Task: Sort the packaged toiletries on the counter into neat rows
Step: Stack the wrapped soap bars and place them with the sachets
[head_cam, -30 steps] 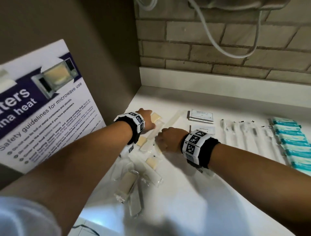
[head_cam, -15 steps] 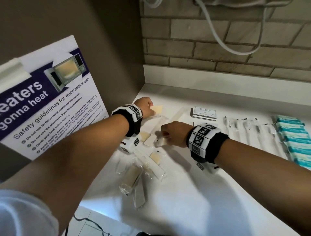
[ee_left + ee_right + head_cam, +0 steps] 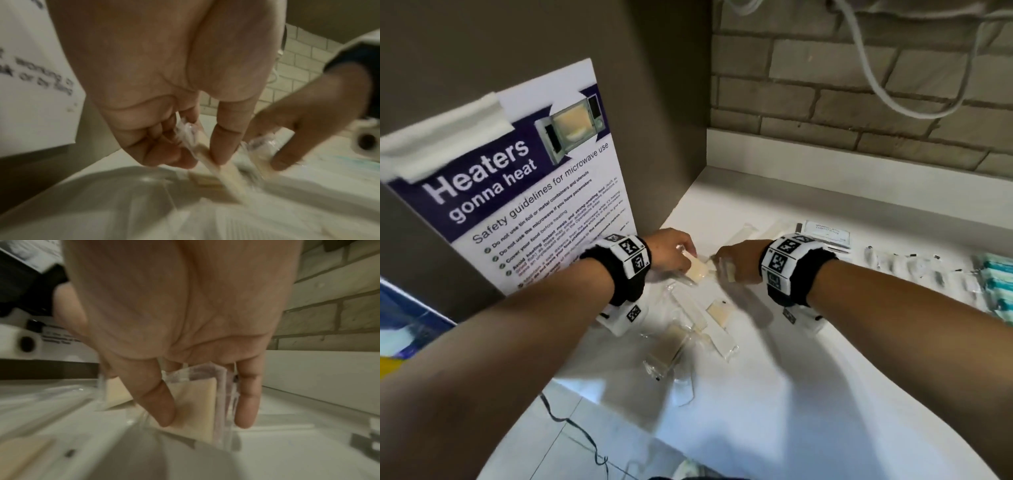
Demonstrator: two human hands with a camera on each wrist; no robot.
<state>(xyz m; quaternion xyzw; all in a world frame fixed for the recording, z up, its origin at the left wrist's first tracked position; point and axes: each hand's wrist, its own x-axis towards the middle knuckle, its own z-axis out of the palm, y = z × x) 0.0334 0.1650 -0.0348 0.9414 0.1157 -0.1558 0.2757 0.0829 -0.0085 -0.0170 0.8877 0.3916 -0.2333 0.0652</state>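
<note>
My left hand [image 3: 674, 253] pinches a clear packet holding a cream pad [image 3: 697, 272] between thumb and fingers, lifted off the white counter [image 3: 774, 377]. The left wrist view shows that cream-pad packet [image 3: 197, 149] in the pinch of my left hand [image 3: 197, 155]. My right hand [image 3: 736, 263] grips a second clear packet with a cream pad [image 3: 729, 272]; the right wrist view shows this second packet [image 3: 197, 402] between the thumb and fingers of my right hand [image 3: 205, 421]. The two hands nearly meet. More clear cream-pad packets [image 3: 702, 325] lie loose below them.
Flat white sachets [image 3: 825, 233], a row of clear wrapped sticks [image 3: 907, 267] and teal packets [image 3: 996, 284] lie to the right. A brown panel with a microwave safety poster [image 3: 524, 192] stands at left. The brick wall [image 3: 859, 102] and a hanging cable are behind.
Both hands have lifted their packets and drawn together near the middle; the left hand came right and back from the far corner. The camera view has tilted up.
</note>
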